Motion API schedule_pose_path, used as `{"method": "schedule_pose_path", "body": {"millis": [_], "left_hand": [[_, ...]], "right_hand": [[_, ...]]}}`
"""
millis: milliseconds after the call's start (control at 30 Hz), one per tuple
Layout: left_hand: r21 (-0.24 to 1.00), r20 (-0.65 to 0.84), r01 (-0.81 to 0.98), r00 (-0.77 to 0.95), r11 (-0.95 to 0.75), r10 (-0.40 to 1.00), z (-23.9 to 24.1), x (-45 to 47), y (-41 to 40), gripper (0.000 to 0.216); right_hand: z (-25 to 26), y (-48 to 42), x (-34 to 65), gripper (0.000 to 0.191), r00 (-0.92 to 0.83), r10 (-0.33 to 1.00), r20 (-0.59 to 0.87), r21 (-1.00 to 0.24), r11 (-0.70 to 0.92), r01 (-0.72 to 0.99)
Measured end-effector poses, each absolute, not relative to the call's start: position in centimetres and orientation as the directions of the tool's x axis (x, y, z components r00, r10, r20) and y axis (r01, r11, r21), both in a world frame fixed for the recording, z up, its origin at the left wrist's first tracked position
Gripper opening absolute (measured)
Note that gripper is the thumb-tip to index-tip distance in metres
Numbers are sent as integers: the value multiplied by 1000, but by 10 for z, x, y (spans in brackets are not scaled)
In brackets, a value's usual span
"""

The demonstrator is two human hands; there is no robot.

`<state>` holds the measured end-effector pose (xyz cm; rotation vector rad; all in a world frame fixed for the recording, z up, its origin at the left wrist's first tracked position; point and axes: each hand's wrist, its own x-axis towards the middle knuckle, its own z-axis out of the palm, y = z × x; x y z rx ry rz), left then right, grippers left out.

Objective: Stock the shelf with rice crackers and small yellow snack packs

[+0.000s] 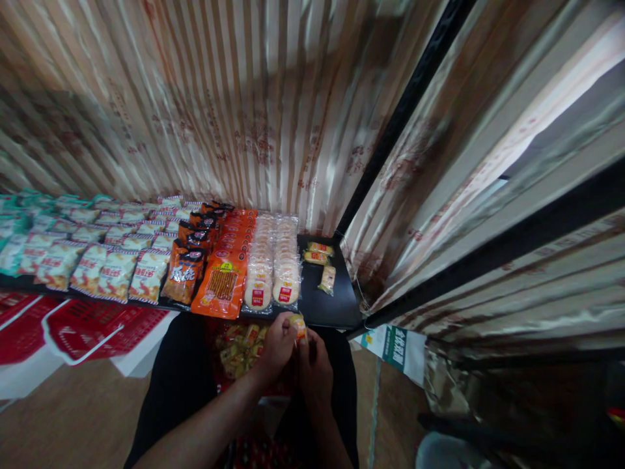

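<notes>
Where the left hand (277, 342) and right hand (317, 366) meet, both pinch one small yellow packet (298, 324).
Fingers curled, nearly closed — packet at the near edge of a black shelf (319, 311). Three similar packets (316, 258) lie on its right end, beside wrapped round crackers (286, 292), orange bags (219, 277), white snack bags (117, 272). More yellow packets (239, 352) between the knees. Pleated curtain (273, 130) behind; dark bars (404, 112) at right.

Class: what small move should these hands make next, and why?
Probably place the small yellow packet on the shelf near the three similar loose packets, since the left hand and right hand hold it by the shelf's front edge, and surface shows beside them.
</notes>
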<state>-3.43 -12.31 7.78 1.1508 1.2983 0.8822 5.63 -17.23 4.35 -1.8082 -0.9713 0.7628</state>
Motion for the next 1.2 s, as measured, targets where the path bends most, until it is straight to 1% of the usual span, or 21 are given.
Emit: {"method": "schedule_pose_path", "body": {"millis": [67, 167, 367, 467, 567, 667, 767, 933, 1033, 1200], "left_hand": [[962, -258, 120, 121, 244, 959, 76, -30, -122, 25], [961, -267, 111, 129, 254, 955, 73, -24, -120, 27], [965, -260, 84, 185, 249, 948, 74, -8, -112, 19], [964, -245, 141, 149, 225, 958, 76, 0, -104, 22], [955, -246, 200, 136, 217, 960, 79, 7, -96, 29], [957, -249, 190, 162, 217, 955, 84, 12, -87, 31], [956, -247, 198, 146, 217, 958, 90, 19, -78, 34], [961, -228, 187, 132, 202, 965, 102, 32, -61, 45], [963, -205, 194, 87, 185, 975, 110, 41, -51, 50], [959, -210, 207, 70, 192, 975, 116, 60, -27, 54]], "right_hand": [[44, -173, 62, 51, 480, 867, -130, -916, -291, 276], [47, -173, 69, 51, 508, 850, -137, -922, -297, 249], [51, -163, 84, 46, 563, 817, -124, -936, -285, 208], [50, -154, 90, 48, 567, 813, -130, -940, -283, 190], [46, -144, 94, 46, 569, 814, -113, -957, -244, 158], [43, -133, 97, 44, 565, 822, -69, -981, -159, 111], [45, -121, 101, 45, 566, 822, -58, -989, -126, 81], [57, -96, 113, 48, 546, 836, -43, -979, -145, 145], [64, -78, 122, 52, 523, 851, -47, -968, -168, 187], [74, -40, 134, 53, 480, 877, 19, -978, -85, 193]]}}
